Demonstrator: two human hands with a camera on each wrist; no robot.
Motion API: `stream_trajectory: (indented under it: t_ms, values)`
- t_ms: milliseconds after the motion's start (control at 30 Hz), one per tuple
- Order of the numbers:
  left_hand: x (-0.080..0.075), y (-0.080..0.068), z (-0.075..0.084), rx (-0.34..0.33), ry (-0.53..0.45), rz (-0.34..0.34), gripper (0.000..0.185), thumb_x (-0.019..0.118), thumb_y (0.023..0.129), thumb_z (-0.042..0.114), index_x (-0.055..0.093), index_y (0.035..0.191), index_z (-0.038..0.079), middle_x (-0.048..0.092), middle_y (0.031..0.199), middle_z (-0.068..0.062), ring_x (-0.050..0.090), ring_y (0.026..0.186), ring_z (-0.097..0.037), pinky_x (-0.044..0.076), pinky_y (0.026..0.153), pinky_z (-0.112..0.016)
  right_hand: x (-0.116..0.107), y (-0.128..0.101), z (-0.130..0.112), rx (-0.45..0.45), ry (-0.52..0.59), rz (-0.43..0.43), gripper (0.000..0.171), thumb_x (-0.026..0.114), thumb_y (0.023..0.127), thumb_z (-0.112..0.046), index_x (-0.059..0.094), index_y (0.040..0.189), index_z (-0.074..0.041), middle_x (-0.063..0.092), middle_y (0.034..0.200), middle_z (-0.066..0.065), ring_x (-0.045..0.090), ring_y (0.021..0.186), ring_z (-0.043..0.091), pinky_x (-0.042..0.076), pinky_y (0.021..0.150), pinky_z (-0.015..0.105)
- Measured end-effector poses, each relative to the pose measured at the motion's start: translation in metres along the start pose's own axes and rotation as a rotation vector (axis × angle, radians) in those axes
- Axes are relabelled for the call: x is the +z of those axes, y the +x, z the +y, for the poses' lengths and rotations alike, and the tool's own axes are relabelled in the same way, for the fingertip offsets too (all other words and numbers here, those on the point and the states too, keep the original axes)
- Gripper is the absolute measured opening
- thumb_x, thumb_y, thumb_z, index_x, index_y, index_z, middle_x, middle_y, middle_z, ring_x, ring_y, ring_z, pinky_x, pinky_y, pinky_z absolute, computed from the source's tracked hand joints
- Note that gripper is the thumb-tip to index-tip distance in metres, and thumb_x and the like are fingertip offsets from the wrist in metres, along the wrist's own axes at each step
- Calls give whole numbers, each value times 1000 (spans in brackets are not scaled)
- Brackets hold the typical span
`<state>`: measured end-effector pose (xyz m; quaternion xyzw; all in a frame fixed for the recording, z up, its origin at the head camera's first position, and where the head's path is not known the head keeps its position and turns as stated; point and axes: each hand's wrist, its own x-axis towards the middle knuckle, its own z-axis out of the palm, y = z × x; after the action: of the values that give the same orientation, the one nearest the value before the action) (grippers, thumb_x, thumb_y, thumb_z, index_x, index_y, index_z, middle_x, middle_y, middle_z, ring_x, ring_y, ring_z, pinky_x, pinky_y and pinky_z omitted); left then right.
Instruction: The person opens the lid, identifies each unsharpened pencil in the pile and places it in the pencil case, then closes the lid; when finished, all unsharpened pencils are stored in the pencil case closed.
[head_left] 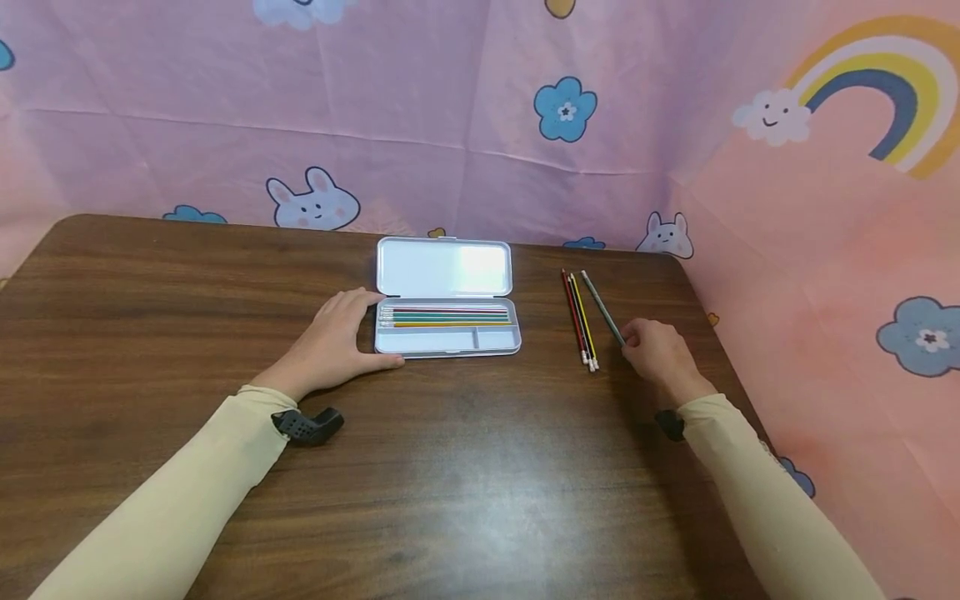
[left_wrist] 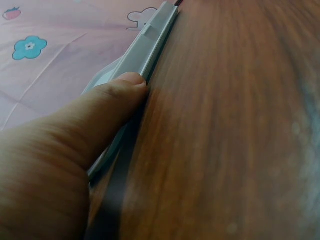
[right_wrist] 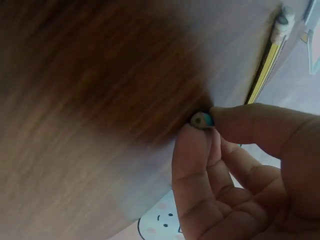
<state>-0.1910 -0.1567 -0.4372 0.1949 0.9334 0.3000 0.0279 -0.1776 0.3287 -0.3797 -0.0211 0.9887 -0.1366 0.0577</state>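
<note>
A white pencil case (head_left: 448,340) lies with its lid (head_left: 444,267) folded back, several pencils (head_left: 450,317) side by side in its long rear compartment. My left hand (head_left: 337,346) grips the case's left end, thumb on the front wall, fingers by the rear left corner. In the left wrist view that thumb (left_wrist: 112,100) presses the case's edge (left_wrist: 145,47). To the right, my right hand (head_left: 660,354) pinches the near end of a green pencil (head_left: 602,307) between thumb and fingertips. The right wrist view shows this end's round tip (right_wrist: 200,120), wood-coloured with a dark core.
Between the case and my right hand, a few loose pencils (head_left: 580,321), red, black and yellow, lie together with their white erasers toward me. They rest on a brown wooden table (head_left: 450,467). A patterned pink cloth (head_left: 465,125) hangs behind the table and along its right side.
</note>
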Motion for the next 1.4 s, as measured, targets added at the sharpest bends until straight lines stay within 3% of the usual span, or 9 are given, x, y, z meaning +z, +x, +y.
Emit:
stream_trajectory:
  t_ms: [267, 367, 533, 667, 933, 1067, 1267, 1400]
  values:
    - [1, 0, 0, 3, 1, 9, 106, 78, 80, 69, 39, 155, 6, 36, 161, -20, 25, 152, -40, 16, 125, -62, -9, 3, 12, 31, 44, 56, 24, 64, 93, -5, 70, 113, 5, 73, 101, 21, 68, 87, 33, 56, 75, 47]
    - [0, -1, 0, 4, -5, 6, 105, 78, 80, 69, 40, 154, 6, 37, 160, -20, 26, 152, -40, 16, 124, -63, -13, 5, 8, 13, 50, 116, 23, 65, 93, -6, 70, 114, 3, 72, 103, 21, 67, 90, 33, 55, 76, 48]
    - [-3, -3, -3, -1, -10, 18, 104, 79, 79, 68, 41, 154, 6, 38, 159, -19, 28, 150, -40, 17, 124, -63, -17, 11, -24, -140, 69, 254, 22, 65, 92, -3, 71, 113, 1, 70, 101, 19, 66, 92, 34, 55, 79, 52]
    - [-3, -3, -5, 1, 5, 24, 105, 79, 79, 68, 40, 154, 6, 39, 159, -18, 28, 150, -39, 18, 124, -62, -9, 18, -58, -290, 82, 313, 20, 66, 92, -1, 72, 111, 0, 68, 98, 14, 67, 89, 30, 57, 78, 49]
    - [0, -2, 0, -4, -2, -1, 107, 78, 80, 68, 37, 157, 6, 33, 162, -22, 23, 153, -42, 15, 125, -63, 16, 33, -115, -599, -1, 302, 20, 69, 89, 2, 75, 107, -6, 70, 98, 6, 63, 90, 21, 57, 82, 40]
    - [1, -2, 1, -5, -1, 1, 107, 78, 80, 68, 37, 157, 6, 33, 162, -21, 23, 153, -41, 14, 125, -62, 24, 41, -136, -710, -80, 266, 21, 66, 90, 2, 76, 107, -6, 70, 100, 5, 62, 93, 22, 56, 78, 36]
    - [1, -1, 1, 5, -4, 11, 105, 80, 80, 67, 39, 156, 7, 37, 160, -18, 27, 151, -38, 15, 125, -61, 31, 50, -151, -741, -143, 172, 20, 65, 95, -1, 77, 110, -8, 70, 102, 5, 62, 97, 21, 56, 78, 35]
    - [1, -1, -1, 6, -4, 14, 104, 80, 79, 66, 40, 155, 7, 39, 159, -17, 28, 151, -38, 16, 125, -61, 36, 56, -156, -735, -143, 161, 21, 64, 96, -1, 77, 111, -8, 70, 102, 5, 62, 98, 21, 57, 80, 35]
